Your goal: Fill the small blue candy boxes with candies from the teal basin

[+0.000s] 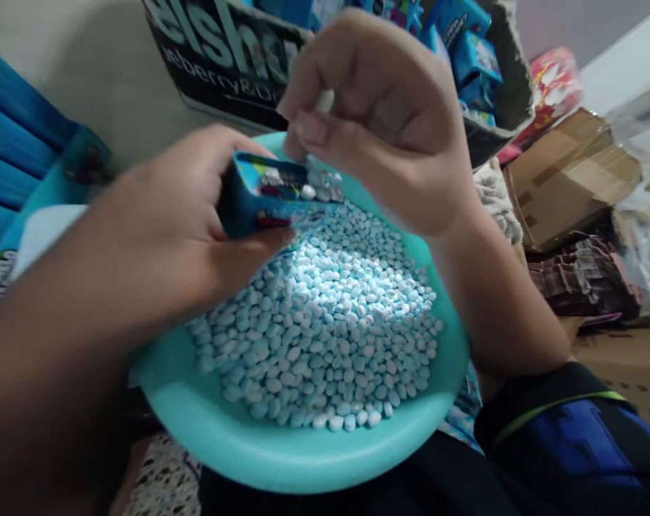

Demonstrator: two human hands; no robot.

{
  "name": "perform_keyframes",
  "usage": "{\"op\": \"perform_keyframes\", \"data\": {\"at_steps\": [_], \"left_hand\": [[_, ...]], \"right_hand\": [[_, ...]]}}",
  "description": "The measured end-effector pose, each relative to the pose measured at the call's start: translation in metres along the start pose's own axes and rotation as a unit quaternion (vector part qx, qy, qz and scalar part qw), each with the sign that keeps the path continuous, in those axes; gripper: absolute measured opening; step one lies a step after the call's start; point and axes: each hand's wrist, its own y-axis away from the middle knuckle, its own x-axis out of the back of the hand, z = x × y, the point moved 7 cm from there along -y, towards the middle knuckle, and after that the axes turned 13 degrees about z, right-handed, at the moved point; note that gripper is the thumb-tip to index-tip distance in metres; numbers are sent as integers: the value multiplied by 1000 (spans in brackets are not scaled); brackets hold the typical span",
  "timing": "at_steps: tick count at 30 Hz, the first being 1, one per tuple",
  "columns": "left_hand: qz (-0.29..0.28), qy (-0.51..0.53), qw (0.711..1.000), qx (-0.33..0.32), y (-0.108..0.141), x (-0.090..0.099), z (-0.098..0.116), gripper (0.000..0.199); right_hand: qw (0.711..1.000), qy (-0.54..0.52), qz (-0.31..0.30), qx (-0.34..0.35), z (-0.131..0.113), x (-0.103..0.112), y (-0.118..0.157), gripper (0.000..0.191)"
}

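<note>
The left hand (188, 193) grips the small blue box (249, 211) above the basin's (303, 462) far-left edge and the right hand (383, 129) pinches what looks like a pale tablet (325, 101), so holding steady there should catch spills.

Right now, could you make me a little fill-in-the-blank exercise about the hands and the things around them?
The left hand holds a small rectangular printed box coloured mainly ____.
Small smooth pieces, pale blue and ____, lie in the round turquoise plastic basin.
The right hand is mostly ____ (higher or lower) in the picture than that box.
The creased brown cardboard is toward the picture's ____ (left or right) edge.
Missing words: blue; white; higher; right.
</note>
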Motion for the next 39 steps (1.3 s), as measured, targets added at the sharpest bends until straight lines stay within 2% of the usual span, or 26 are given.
{"op": "perform_keyframes", "data": {"at_steps": [2,3,7,10,14,20,25,29,34,39], "left_hand": [[89,-37,995,-32,1,12,20,75],[119,-38,991,-44,1,15,25,71],[149,23,988,-45,0,17,23,61],[140,42,988,-45,-1,15,16,58],[121,48,990,-54,-1,12,13,56],[118,47,990,-65,-2,11,16,55],[106,43,991,-69,-2,9,17,59],[110,11,991,-73,-1,11,21,58],[93,-15,992,-87,1,10,26,54],[86,-28,992,-88,1,8,26,54]], "right_hand": [[1000,6,17,23,2,6,-2,14],[999,8,23,37,3,7,-3,15],[995,82,-29,58,10,3,-5,10],[988,132,-71,47,14,-2,-4,18],[984,156,-76,37,17,0,-3,15],[981,179,-63,39,20,2,-2,9],[975,218,-34,28,21,6,-2,16],[981,188,-37,22,19,2,-1,16],[981,172,-85,9,25,-9,2,25],[981,167,-99,-16,33,-9,0,15]]}}
